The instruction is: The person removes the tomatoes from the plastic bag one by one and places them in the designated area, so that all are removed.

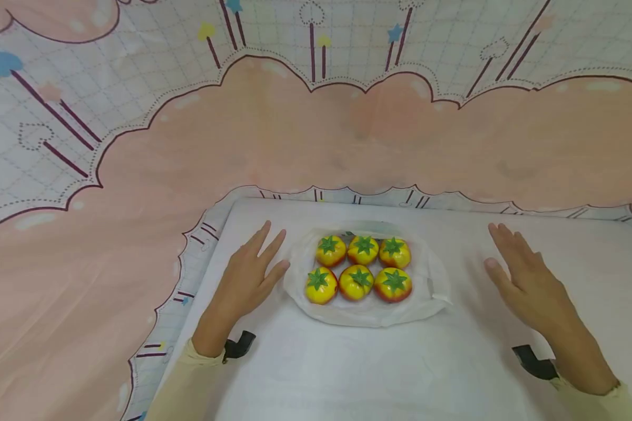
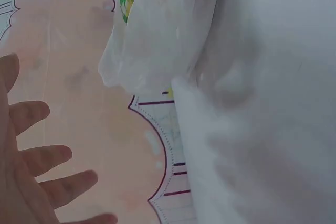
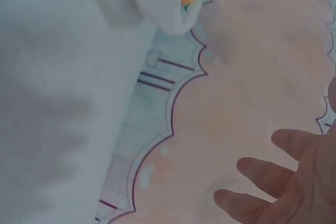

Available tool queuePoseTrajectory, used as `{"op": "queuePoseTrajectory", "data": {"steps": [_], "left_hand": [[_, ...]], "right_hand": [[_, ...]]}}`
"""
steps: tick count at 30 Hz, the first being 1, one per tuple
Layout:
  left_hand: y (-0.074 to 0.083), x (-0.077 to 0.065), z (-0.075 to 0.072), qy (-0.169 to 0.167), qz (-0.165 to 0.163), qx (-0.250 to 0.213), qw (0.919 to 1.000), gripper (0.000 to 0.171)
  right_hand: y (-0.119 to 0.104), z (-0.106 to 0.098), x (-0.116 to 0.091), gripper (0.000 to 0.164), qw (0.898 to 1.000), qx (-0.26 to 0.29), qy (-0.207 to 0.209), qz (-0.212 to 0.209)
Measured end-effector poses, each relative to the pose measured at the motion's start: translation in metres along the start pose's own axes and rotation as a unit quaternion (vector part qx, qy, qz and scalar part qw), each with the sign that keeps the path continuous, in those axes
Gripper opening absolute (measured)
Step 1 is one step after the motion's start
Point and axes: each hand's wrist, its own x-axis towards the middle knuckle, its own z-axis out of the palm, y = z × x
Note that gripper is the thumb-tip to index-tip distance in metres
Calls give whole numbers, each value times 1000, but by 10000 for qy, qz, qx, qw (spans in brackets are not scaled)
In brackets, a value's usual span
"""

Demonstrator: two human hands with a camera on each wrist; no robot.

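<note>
Several toy fruits (image 1: 356,282), glossy yellow with red undersides and green star-shaped leaf caps, sit in two rows on a crumpled white plastic bag (image 1: 368,318). Left of the bag, my left hand (image 1: 242,283) is held with fingers spread, apart from the bag and holding nothing. To the right, with a wider gap, my right hand (image 1: 532,289) is also empty, its fingers extended. The left wrist view catches the spread left hand (image 2: 37,166) and the bag's edge (image 2: 157,40). In the right wrist view, the right hand (image 3: 294,182) is partly cut off by the frame.
The fruits and bag lie on a white tabletop (image 1: 368,374). Behind and to the left hangs or lies a peach-coloured cloth (image 1: 321,140) with scalloped outlines, stars and a grid pattern. A black strap (image 1: 239,345) shows at the left wrist, another strap (image 1: 534,362) at the right.
</note>
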Motion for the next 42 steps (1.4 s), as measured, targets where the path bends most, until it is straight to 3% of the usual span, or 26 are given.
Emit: {"op": "queuePoseTrajectory", "data": {"steps": [3,8,13,17,29,42], "left_hand": [[0,-1,6,1,-70,-701,9975,63],[1,0,15,-66,-137,-1701,9853,59],[2,2,25,-129,-226,-2226,9746,55],[6,6,33,-279,-393,-2587,9648,52],[7,16,54,-408,-725,-3175,9446,46],[2,29,74,-595,-975,-3535,9284,44]], "right_hand": [[-4,5,1,63,9990,433,87,-101],[-12,15,2,58,9959,729,516,-136],[-23,26,3,54,9908,951,926,-272],[-28,33,3,51,9859,1275,989,-438],[-51,60,-1,47,9820,1827,350,339],[-46,81,5,52,9729,2303,-59,170]]}}
